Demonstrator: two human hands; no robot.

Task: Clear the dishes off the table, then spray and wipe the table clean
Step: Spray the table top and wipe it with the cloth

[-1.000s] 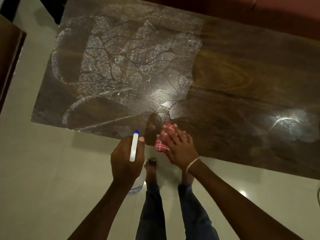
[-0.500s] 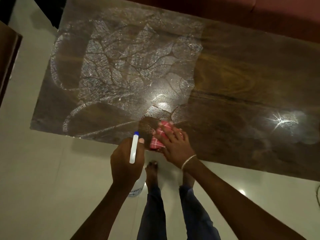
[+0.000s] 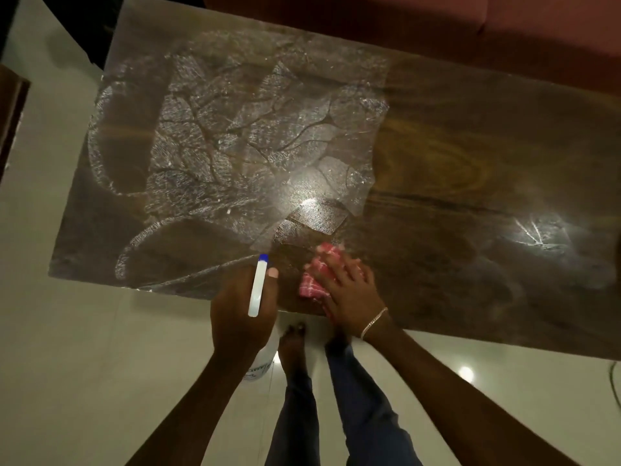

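Observation:
The dark wooden table (image 3: 470,156) has no dishes on it. A whitish film of spray with wipe marks covers its left half. My left hand (image 3: 240,311) grips a white spray bottle (image 3: 257,287) with a blue tip, held over the table's near edge; the bottle's body hangs below my hand. My right hand (image 3: 349,290) lies flat with straight fingers on a red-and-white checked cloth (image 3: 314,277), pressing it on the tabletop close to the near edge, just right of the bottle.
A reddish sofa (image 3: 504,25) runs along the table's far side. Dark wooden furniture (image 3: 10,109) stands at the left edge. Pale glossy floor tiles (image 3: 84,364) surround the table, with my legs and bare feet (image 3: 295,344) right by the near edge.
My right hand has slid the cloth a little to the left and up along the near edge. The left hand and bottle have barely moved.

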